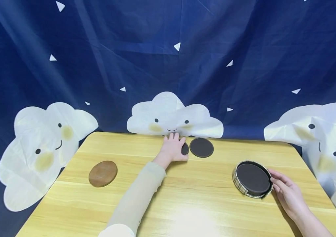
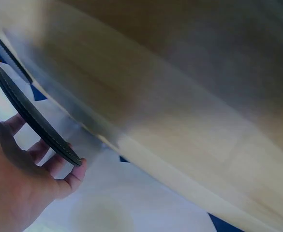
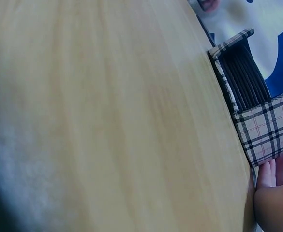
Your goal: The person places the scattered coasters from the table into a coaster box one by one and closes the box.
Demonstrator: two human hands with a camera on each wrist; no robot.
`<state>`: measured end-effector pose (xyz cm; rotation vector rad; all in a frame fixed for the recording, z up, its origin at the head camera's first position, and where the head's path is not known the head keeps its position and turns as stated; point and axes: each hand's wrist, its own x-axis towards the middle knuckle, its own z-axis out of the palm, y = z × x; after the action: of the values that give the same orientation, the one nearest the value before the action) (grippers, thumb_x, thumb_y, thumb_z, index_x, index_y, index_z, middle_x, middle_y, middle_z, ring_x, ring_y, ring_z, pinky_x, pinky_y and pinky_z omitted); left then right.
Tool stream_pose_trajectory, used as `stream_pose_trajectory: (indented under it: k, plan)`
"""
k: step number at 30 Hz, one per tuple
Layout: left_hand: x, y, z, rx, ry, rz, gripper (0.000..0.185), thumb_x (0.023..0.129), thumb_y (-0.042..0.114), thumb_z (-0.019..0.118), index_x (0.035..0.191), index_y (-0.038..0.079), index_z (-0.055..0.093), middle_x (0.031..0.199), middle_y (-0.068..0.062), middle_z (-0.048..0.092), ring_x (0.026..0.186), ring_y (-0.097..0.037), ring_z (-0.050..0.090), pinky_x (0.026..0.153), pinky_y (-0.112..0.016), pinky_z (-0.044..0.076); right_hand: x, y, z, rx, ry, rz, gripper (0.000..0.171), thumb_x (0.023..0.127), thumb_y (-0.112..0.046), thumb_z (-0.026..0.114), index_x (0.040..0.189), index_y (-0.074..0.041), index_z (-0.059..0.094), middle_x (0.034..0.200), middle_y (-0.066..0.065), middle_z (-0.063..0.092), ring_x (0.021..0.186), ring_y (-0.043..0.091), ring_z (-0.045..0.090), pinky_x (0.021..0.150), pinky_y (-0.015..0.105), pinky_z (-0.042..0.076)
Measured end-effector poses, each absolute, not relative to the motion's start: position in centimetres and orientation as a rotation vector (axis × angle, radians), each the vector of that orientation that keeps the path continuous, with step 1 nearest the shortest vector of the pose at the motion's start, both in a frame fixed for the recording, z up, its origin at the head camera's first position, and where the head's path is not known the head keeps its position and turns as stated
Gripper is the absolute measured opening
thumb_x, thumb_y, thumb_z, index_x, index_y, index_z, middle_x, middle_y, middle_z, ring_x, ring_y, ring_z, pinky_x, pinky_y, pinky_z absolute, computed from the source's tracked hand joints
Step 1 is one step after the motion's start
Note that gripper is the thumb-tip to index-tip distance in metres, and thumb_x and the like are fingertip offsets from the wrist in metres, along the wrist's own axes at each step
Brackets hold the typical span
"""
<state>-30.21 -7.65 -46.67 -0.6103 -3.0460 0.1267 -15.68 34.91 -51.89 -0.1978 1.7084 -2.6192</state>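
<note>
While the plaid holder is touched by the relaxed right hand, a dark coaster is apparently gripped edgewise in the left hand.

Plaid holder (dark coasters)

This looks like a staged recording corner in a home rather than a workplace: a low light-wood table stands against a dark blue fabric backdrop printed with smiling white clouds and small white triangles, its folds and creases showing it hangs loose.
</note>
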Motion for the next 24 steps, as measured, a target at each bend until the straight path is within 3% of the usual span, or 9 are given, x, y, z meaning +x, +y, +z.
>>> stream_pose_trajectory:
  k: [12,24]
  plan:
    - [-29.2,-5.2,-45.1,-0.692,-2.948,0.190,0.081,0.080,0.067,0.067,0.149,0.027,0.051,0.138,-0.010,0.052,0.126,-0.029,0.048,0.100,-0.048,0.044,-15.6,34.8,-51.9,-0.187,1.717,-2.616,0.052,0.107,0.012,0.037,0.121,-0.017,0.078,0.119,-0.010,0.076,0.107,0.000,0.071,0.090,0.012,0.053]
    - [-28.4,-2.4,-44.6,-0.783,-2.883,0.239,0.081,0.082,0.073,0.065,0.148,0.029,0.050,0.144,-0.009,0.051,0.133,-0.029,0.049,0.103,-0.049,0.043,-15.7,34.8,-51.9,-0.197,1.709,-2.628,0.053,0.107,0.013,0.036,0.121,-0.016,0.078,0.119,-0.008,0.076,0.107,0.001,0.071,0.091,0.012,0.053]
